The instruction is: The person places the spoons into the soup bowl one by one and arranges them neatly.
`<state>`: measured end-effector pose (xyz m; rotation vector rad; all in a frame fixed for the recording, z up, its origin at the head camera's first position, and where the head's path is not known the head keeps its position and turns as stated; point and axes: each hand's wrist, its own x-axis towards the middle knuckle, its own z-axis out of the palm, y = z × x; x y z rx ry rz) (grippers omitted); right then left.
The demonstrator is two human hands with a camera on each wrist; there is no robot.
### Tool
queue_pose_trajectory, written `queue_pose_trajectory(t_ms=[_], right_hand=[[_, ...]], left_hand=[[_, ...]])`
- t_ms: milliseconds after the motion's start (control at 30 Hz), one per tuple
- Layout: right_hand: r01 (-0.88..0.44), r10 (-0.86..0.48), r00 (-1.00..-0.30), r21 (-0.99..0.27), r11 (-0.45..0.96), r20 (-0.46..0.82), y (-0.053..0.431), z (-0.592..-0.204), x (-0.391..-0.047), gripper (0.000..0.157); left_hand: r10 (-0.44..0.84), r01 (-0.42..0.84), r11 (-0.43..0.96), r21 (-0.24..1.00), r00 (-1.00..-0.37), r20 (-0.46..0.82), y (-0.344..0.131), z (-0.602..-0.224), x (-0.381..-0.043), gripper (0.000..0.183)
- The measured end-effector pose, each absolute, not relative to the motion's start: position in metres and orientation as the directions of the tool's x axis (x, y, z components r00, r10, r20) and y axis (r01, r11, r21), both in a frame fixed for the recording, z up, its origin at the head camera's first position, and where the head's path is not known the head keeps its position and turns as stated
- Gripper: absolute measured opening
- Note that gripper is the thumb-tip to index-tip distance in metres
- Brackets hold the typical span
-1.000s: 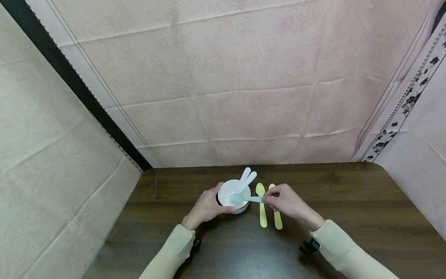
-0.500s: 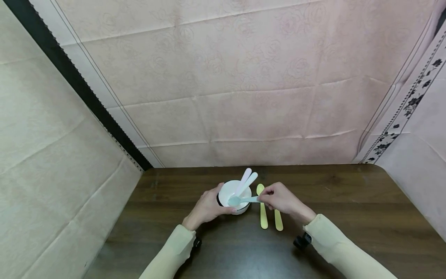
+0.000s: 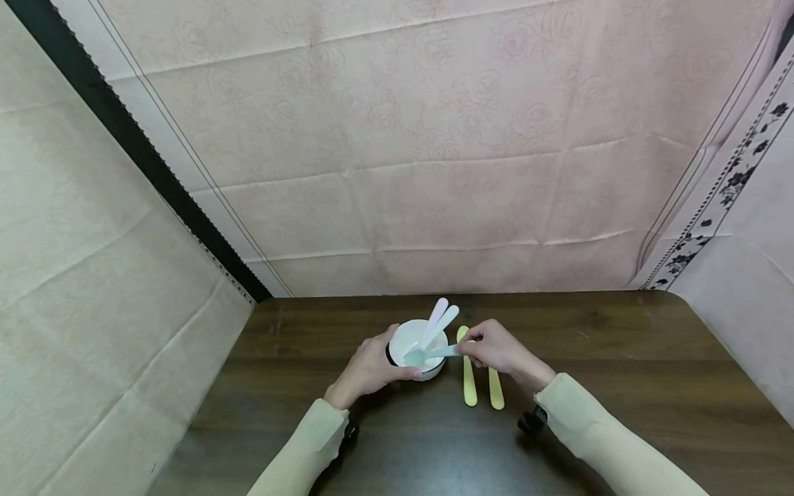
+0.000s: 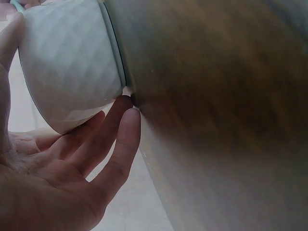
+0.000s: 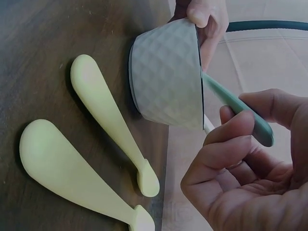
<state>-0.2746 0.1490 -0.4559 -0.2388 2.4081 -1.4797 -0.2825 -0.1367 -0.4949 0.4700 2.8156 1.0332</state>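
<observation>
A white bowl (image 3: 404,336) with a dark rim and a diamond-patterned outside stands on the table. My left hand (image 3: 372,362) holds its left side, thumb at the rim, as the left wrist view shows the fingers around the bowl's wall (image 4: 72,57). Between thumb and fingers, my right hand (image 3: 499,351) pinches the handle of a mint-green spoon (image 5: 240,106), whose head is inside the bowl. A pinkish spoon (image 3: 440,307) and a pale blue spoon (image 3: 449,315) lean in the bowl with handles over the far rim. Their heads are hard to make out.
Two yellow spoons lie side by side to the bowl's right, the left one (image 3: 469,387) and the right one (image 3: 495,391) partly under my right hand. The brown wooden table (image 3: 608,372) ends at a cloth-covered wall (image 3: 453,207) behind.
My right hand has shifted slightly left, carrying the mint-green spoon a little further over the bowl. The left hand and bowl stay nearly in place.
</observation>
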Motion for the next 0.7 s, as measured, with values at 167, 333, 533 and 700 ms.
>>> queue_pose_trajectory(t_ms=[167, 333, 533, 700], right_hand=[[0.033, -0.271, -0.946, -0.886, 0.463, -0.177, 0.148, -0.457, -0.279, 0.020], [0.052, -0.236, -0.955, -0.882, 0.468, -0.182, 0.147, -0.460, -0.282, 0.022], [0.106, -0.172, -0.965, -0.894, 0.435, -0.198, 0.143, -0.462, -0.287, 0.027], [0.133, -0.139, -0.968, -0.893, 0.431, -0.211, 0.140, -0.462, -0.290, 0.030]], left_hand=[[0.316, 0.243, 0.722, 0.648, -0.949, 0.004, -0.136, -0.494, -0.282, 0.107], [0.313, 0.233, 0.718, 0.655, -0.950, -0.006, -0.136, -0.492, -0.281, 0.110], [0.315, 0.238, 0.720, 0.652, -0.949, -0.001, -0.136, -0.492, -0.281, 0.109], [0.325, 0.259, 0.720, 0.643, -0.946, 0.016, -0.137, -0.493, -0.282, 0.108]])
